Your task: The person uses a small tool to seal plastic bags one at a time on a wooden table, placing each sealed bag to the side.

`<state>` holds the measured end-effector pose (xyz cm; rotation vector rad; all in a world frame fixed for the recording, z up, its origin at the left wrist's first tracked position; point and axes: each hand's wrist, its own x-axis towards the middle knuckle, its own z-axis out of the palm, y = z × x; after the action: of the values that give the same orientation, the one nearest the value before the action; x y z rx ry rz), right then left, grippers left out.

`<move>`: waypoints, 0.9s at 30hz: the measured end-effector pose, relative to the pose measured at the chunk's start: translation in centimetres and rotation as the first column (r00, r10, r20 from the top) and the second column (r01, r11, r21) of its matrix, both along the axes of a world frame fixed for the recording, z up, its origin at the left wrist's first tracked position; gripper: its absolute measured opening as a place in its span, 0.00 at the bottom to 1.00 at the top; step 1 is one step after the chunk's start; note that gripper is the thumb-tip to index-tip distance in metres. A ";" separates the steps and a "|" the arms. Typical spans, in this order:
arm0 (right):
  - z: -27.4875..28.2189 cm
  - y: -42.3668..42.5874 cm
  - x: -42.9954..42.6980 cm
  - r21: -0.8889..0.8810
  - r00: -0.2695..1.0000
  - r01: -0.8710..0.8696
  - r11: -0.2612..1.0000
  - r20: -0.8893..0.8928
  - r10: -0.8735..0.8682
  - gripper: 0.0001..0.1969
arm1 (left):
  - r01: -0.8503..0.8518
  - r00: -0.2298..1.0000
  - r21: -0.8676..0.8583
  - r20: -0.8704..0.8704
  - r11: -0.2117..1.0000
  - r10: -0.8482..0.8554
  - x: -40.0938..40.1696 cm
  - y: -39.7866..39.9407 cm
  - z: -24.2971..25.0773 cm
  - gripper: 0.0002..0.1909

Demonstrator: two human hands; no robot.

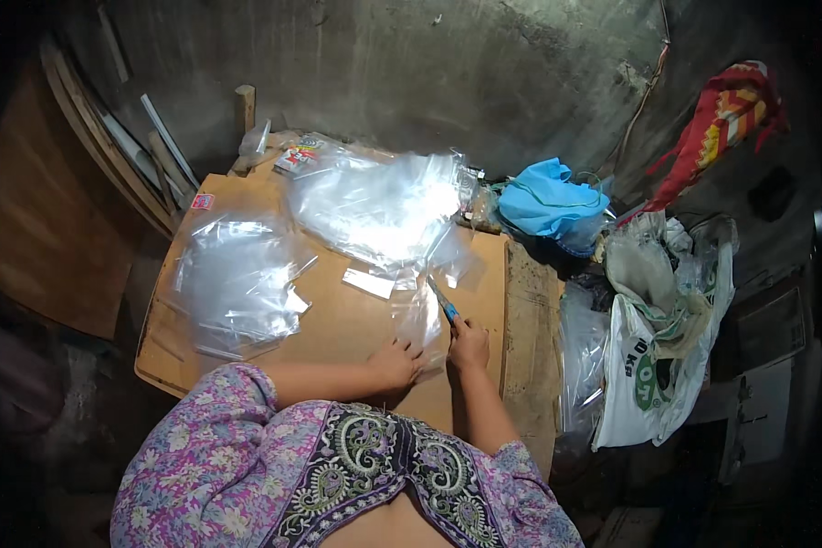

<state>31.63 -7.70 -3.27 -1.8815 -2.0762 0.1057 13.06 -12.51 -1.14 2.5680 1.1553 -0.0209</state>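
Note:
My right hand (pixel 469 344) grips a blue-handled knife (pixel 445 301), its long thin blade pointing away from me. The blade's tip lies at the near edge of a bright pile of clear plastic sheets (pixel 363 205). My left hand (pixel 397 363) rests palm down, with its fingers over a narrow clear plastic piece (pixel 418 315). Left of it lies another stack of clear plastic sheets (pixel 236 281), bag-like and loosely fanned. Small plastic strips (pixel 368 282) lie between the two piles. Glare hides much of the larger pile's detail.
A brown wooden board (pixel 335 329) bears the plastic, with a rough plank (pixel 531 342) along its right side. Beyond it stand a blue cloth bundle (pixel 551 198) and a white printed sack (pixel 647 390). A concrete wall (pixel 411 82) closes the back; wooden panels (pixel 61 198) lean at left.

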 end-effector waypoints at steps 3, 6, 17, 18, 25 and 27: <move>0.4 -0.3 -0.2 -0.001 1.000 -0.005 1.000 -0.001 0.005 0.10 | 0.042 0.997 -0.152 0.065 0.987 -0.032 -0.4 -1.0 -0.5 0.19; 0.6 -0.4 -0.3 -0.002 1.000 0.009 1.000 -0.007 -0.009 0.09 | 0.137 0.989 -0.323 0.103 0.936 -0.109 -1.2 -0.9 0.7 0.20; -0.6 -1.1 0.4 -0.003 0.999 -0.015 1.000 0.029 0.015 0.11 | 0.176 0.955 -0.509 0.294 0.843 -0.022 -1.6 0.5 5.0 0.23; -0.4 -1.6 0.0 0.001 0.999 -0.025 1.000 0.031 0.025 0.11 | 0.049 0.985 -0.518 0.166 0.854 0.044 -1.1 1.8 2.2 0.24; 1.0 -4.2 -0.2 0.043 0.999 -0.031 0.999 -0.013 0.031 0.11 | -0.126 0.992 0.190 0.049 0.974 0.118 -2.0 4.2 -1.9 0.33; 1.2 -3.2 -0.2 0.011 1.000 -0.010 1.000 -0.001 0.010 0.11 | -0.085 0.994 0.240 0.091 0.967 0.065 -1.8 4.6 -2.8 0.30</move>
<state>31.46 -10.89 -2.08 -1.8647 -2.0811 0.0982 11.27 -7.96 -3.98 2.7017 1.2936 0.2584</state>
